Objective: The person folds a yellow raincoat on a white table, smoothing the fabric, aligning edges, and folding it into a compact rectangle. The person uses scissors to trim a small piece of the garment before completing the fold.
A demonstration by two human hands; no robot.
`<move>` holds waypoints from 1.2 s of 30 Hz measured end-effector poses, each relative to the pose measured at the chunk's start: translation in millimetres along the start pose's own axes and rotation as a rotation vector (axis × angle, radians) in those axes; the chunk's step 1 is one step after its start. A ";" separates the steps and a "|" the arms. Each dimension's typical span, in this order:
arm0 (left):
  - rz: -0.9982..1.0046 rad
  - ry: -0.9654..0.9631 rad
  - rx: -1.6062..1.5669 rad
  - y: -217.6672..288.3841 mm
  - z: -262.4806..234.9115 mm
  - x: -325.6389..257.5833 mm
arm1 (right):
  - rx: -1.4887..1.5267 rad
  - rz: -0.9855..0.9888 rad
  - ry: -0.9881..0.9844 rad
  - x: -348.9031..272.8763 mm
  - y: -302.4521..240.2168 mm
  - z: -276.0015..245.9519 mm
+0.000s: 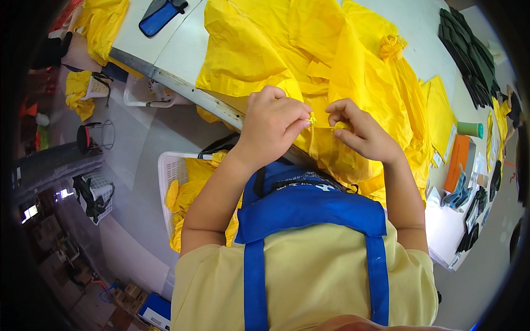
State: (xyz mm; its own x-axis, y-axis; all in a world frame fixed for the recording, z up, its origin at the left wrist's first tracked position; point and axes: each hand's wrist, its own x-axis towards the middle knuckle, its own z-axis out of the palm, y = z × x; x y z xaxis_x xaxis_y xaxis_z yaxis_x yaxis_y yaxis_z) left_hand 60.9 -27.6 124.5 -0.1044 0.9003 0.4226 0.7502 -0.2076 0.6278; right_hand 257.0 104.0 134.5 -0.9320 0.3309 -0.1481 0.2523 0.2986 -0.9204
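A large yellow garment (353, 66) of thin, wrinkled fabric spreads over the table and hangs down its front edge toward me. In front of my blue apron, my left hand (273, 124) pinches a yellow zipper (313, 132) near its slider, between thumb and forefinger. Just to the right, my right hand (361, 132) has its thumb and fingers curled together on the zipper's other toothed side, with a bit of yellow fabric between them. A small gap separates the two hands. The garment's lower folds lie behind and below them.
The pale table (182, 49) has a metal-trimmed edge. A blue pouch (160, 16) lies at far left, dark folded fabric (466, 55) at far right. An orange box (456, 163) and green roll (470, 129) sit rightward. A white basket (165, 176) of yellow fabric stands by my left arm.
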 end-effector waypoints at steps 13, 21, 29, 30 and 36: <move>0.035 -0.128 -0.056 33.0 14.9 -0.1 | 0.218 0.119 0.203 -1.7 -0.1 -2.3; -0.003 0.035 -0.087 21.9 37.2 -0.3 | 0.315 0.245 0.132 -6.1 -6.2 -6.9; 0.124 -0.007 -0.066 18.3 34.9 2.0 | 0.192 0.335 0.055 2.0 -12.7 -12.7; 0.132 -0.046 -0.063 17.7 34.8 1.9 | 0.195 0.329 0.073 3.1 -11.1 -12.1; 0.111 -0.150 -0.127 21.8 35.7 4.0 | 0.092 0.215 0.402 4.7 -1.3 -3.1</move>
State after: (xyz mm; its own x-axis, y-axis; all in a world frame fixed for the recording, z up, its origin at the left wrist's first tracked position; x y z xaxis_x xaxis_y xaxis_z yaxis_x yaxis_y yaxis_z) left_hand 100.1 -14.8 116.6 0.0801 0.9141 0.3976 0.6624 -0.3468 0.6640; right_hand 253.1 107.9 136.1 -0.6814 0.7030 -0.2040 0.3878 0.1103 -0.9151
